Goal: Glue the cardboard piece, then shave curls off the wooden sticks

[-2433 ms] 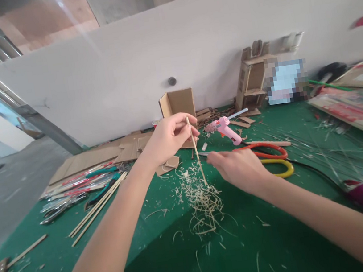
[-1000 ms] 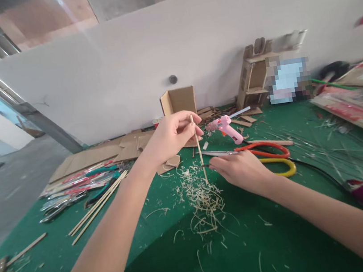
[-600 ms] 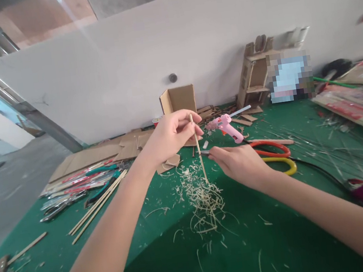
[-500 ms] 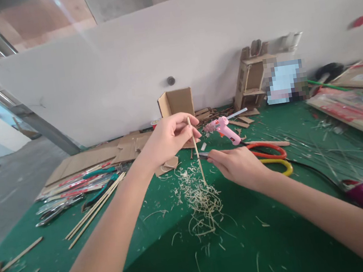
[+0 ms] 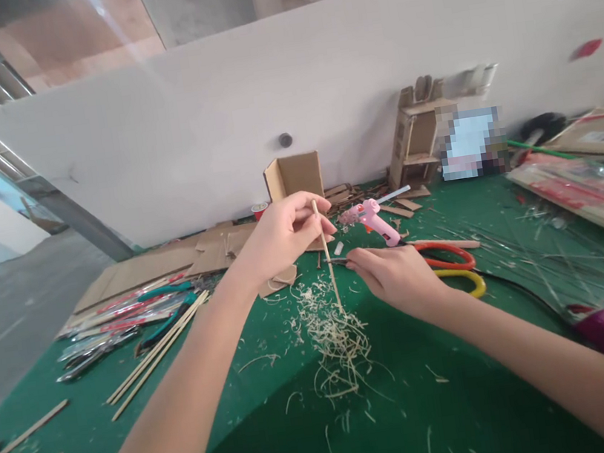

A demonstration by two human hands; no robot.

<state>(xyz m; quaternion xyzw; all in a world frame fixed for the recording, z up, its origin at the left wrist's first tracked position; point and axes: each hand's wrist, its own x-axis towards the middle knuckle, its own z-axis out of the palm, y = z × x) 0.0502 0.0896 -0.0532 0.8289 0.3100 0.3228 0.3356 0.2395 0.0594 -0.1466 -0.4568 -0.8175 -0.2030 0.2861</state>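
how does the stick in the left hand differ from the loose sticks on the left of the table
The held stick stands steeply, its lower end at the shavings; the loose sticks lie flat on the table.
The held stick is single, gripped by the left hand; the loose sticks are several, bunched together, with no hand on them.
Both the held stick and the loose sticks are pale, thin and straight.

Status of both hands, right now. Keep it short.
Left hand: closed, holding a thin wooden stick.
Right hand: closed, holding scissors forward of their orange and yellow handles.
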